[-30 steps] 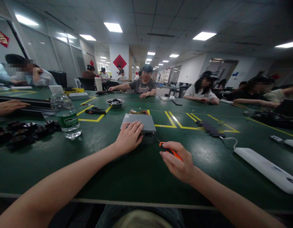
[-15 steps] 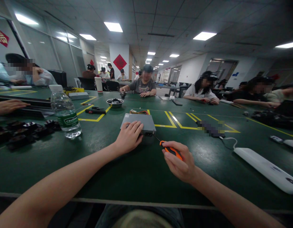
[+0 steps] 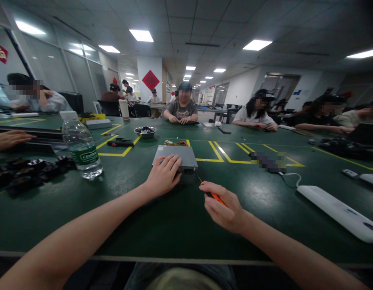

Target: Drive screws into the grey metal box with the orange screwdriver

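Observation:
A grey metal power supply unit (image 3: 189, 155) lies on the green table, its socket side facing me and its coloured wires behind it. My left hand (image 3: 165, 173) grips its near left part, with the fingers over the top and the thumb down at the front side. My right hand (image 3: 224, 206) is closed around an orange and black screwdriver (image 3: 218, 198). The thin shaft reaches up and left to the front right corner of the unit. Whether the tip sits in a screw is too small to tell.
A water bottle (image 3: 85, 149) stands left, beside several black parts (image 3: 26, 173). Beyond are a metal bowl (image 3: 145, 132) of small pieces and a black tool (image 3: 120, 142). At right lie a white power bank (image 3: 337, 211) and cable. Another person's hand (image 3: 13, 139) rests far left; co-workers sit around.
My right hand has turned about the screwdriver's handle and shifted slightly left, so less of the handle shows. The left hand stays on the power supply unit. The person opposite has brought both hands together.

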Demonstrator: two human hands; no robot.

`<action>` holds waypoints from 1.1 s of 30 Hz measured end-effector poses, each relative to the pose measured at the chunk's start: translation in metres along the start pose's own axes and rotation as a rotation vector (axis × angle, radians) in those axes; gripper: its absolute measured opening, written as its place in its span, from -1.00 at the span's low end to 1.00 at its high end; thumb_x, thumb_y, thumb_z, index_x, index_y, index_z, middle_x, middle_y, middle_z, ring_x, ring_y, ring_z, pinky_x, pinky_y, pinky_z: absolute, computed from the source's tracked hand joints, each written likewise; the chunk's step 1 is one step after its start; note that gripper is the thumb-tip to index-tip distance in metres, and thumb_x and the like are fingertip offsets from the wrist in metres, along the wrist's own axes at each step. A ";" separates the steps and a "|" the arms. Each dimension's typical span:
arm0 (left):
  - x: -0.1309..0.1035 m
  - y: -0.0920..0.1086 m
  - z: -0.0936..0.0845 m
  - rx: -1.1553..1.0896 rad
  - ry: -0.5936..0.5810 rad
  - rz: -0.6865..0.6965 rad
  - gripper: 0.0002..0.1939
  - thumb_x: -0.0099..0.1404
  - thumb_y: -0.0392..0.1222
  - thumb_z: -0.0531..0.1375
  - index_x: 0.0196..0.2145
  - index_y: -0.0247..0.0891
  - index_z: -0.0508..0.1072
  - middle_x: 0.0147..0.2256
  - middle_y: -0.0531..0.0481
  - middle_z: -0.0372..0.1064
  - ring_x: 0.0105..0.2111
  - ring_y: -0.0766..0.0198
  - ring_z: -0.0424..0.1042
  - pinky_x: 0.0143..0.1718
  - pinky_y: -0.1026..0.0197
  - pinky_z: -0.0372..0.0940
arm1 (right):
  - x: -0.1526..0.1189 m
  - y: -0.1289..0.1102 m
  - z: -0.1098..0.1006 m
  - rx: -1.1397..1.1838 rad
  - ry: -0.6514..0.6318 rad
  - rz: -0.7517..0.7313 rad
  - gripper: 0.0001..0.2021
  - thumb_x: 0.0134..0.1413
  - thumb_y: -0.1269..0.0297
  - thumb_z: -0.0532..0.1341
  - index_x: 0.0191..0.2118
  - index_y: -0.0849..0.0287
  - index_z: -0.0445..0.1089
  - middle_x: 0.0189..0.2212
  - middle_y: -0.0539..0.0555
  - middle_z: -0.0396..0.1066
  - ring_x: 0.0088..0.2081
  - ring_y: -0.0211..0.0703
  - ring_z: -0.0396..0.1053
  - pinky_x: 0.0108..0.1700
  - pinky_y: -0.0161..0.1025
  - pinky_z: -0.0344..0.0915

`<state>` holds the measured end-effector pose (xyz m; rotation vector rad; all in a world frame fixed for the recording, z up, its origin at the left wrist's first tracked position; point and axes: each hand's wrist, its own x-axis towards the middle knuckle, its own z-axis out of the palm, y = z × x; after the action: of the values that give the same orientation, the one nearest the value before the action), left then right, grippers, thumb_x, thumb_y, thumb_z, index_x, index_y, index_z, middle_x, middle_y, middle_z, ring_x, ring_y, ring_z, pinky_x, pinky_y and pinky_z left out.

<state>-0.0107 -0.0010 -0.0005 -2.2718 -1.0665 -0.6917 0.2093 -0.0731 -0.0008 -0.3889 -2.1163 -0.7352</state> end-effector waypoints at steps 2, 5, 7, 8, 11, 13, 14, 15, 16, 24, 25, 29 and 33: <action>0.000 0.000 0.000 0.000 0.000 0.000 -0.56 0.28 -0.13 0.03 0.08 -0.33 0.23 0.08 -0.23 0.22 0.06 0.00 0.22 0.03 -0.06 0.08 | 0.003 -0.002 0.000 -0.021 0.003 -0.023 -0.86 0.01 0.56 0.14 -0.31 0.21 0.29 -0.24 0.16 0.35 -0.15 -0.14 0.37 -0.16 -0.17 0.45; 0.000 -0.001 -0.001 0.007 -0.013 0.012 -0.56 0.29 -0.13 0.01 0.08 -0.35 0.23 0.10 -0.23 0.21 0.07 0.01 0.21 0.05 -0.04 0.07 | 0.012 -0.007 0.000 -0.078 0.000 -0.069 -0.87 -0.05 0.52 0.21 -0.37 0.16 0.31 -0.37 0.05 0.39 -0.25 -0.18 0.40 -0.24 -0.22 0.46; 0.000 -0.001 -0.002 0.009 -0.017 0.018 -0.56 0.29 -0.13 0.00 0.08 -0.36 0.22 0.10 -0.23 0.21 0.06 0.02 0.21 0.05 -0.04 0.07 | 0.019 -0.013 0.001 -0.070 -0.005 -0.098 -0.87 -0.06 0.50 0.21 -0.35 0.15 0.32 -0.43 0.03 0.40 -0.32 -0.20 0.41 -0.29 -0.26 0.47; 0.000 -0.001 -0.002 0.009 -0.014 0.017 -0.56 0.29 -0.13 0.00 0.08 -0.36 0.23 0.09 -0.23 0.21 0.06 0.02 0.21 0.05 -0.03 0.07 | 0.021 -0.016 0.002 -0.043 0.028 -0.063 -0.93 -0.04 0.46 0.20 -0.36 0.20 0.32 -0.46 0.05 0.39 -0.35 -0.20 0.41 -0.28 -0.26 0.47; 0.000 -0.001 -0.003 0.005 -0.010 0.019 -0.57 0.29 -0.14 0.00 0.08 -0.34 0.23 0.09 -0.24 0.22 0.08 0.03 0.20 0.05 -0.03 0.08 | 0.024 -0.019 0.004 0.066 0.028 0.011 -0.90 0.01 0.42 0.13 -0.30 0.28 0.32 -0.45 0.09 0.40 -0.34 -0.22 0.41 -0.20 -0.29 0.47; 0.000 -0.001 -0.002 0.007 -0.010 0.020 -0.57 0.29 -0.13 0.00 0.08 -0.35 0.23 0.09 -0.24 0.22 0.08 0.03 0.20 0.05 -0.03 0.07 | 0.020 -0.016 0.002 0.046 0.021 0.013 -0.89 -0.01 0.48 0.12 -0.30 0.24 0.31 -0.40 0.08 0.40 -0.29 -0.22 0.41 -0.17 -0.27 0.46; 0.000 -0.002 -0.002 0.008 -0.009 0.020 -0.57 0.30 -0.13 -0.01 0.08 -0.35 0.23 0.09 -0.23 0.22 0.08 0.02 0.20 0.05 -0.03 0.07 | 0.018 -0.013 0.001 -0.002 0.020 -0.002 -0.87 -0.03 0.52 0.13 -0.33 0.19 0.31 -0.37 0.07 0.40 -0.26 -0.21 0.40 -0.16 -0.22 0.45; 0.000 -0.002 -0.002 0.008 -0.008 0.020 -0.57 0.29 -0.12 -0.01 0.08 -0.35 0.23 0.08 -0.23 0.22 0.08 0.02 0.20 0.05 -0.03 0.07 | 0.015 -0.010 -0.001 -0.051 0.026 -0.045 -0.87 -0.05 0.52 0.17 -0.37 0.15 0.30 -0.35 0.06 0.40 -0.24 -0.18 0.39 -0.18 -0.18 0.45; 0.000 -0.002 -0.001 0.007 -0.002 0.019 -0.56 0.29 -0.12 0.00 0.08 -0.35 0.23 0.08 -0.23 0.23 0.07 0.02 0.21 0.05 -0.03 0.07 | 0.012 -0.007 -0.003 -0.094 0.033 -0.051 -0.88 -0.07 0.49 0.22 -0.39 0.15 0.30 -0.34 0.08 0.39 -0.25 -0.16 0.38 -0.23 -0.18 0.45; 0.000 -0.002 0.000 0.004 -0.006 0.016 -0.56 0.29 -0.12 0.00 0.09 -0.35 0.22 0.09 -0.24 0.22 0.07 0.02 0.21 0.04 -0.04 0.09 | 0.007 -0.004 -0.009 -0.009 -0.052 -0.109 -0.83 0.02 0.53 0.11 -0.22 0.25 0.28 -0.31 0.17 0.39 -0.22 -0.16 0.38 -0.24 -0.24 0.42; 0.000 -0.001 0.000 0.003 -0.003 0.014 -0.56 0.29 -0.12 0.00 0.08 -0.34 0.22 0.09 -0.24 0.22 0.07 0.01 0.21 0.04 -0.04 0.09 | 0.008 -0.005 -0.008 0.013 -0.049 -0.118 -0.84 0.02 0.53 0.10 -0.22 0.26 0.27 -0.32 0.18 0.39 -0.23 -0.17 0.38 -0.23 -0.24 0.42; 0.000 -0.001 -0.001 0.000 0.009 0.012 -0.57 0.28 -0.14 0.02 0.07 -0.33 0.24 0.08 -0.25 0.23 0.06 0.00 0.22 0.03 -0.05 0.10 | 0.010 -0.008 -0.004 0.032 -0.092 -0.158 -0.89 0.03 0.49 0.14 -0.28 0.22 0.30 -0.35 0.12 0.38 -0.26 -0.22 0.39 -0.27 -0.33 0.41; 0.000 0.000 -0.002 0.004 0.000 0.010 -0.57 0.28 -0.13 0.02 0.07 -0.33 0.24 0.08 -0.24 0.22 0.07 0.00 0.22 0.03 -0.05 0.09 | 0.005 -0.012 0.003 0.089 -0.196 -0.191 -0.89 0.05 0.47 0.13 -0.25 0.24 0.30 -0.34 0.12 0.39 -0.27 -0.23 0.38 -0.26 -0.33 0.39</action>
<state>-0.0110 -0.0018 0.0011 -2.2723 -1.0549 -0.6855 0.1988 -0.0802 -0.0026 -0.2196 -2.3862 -0.7327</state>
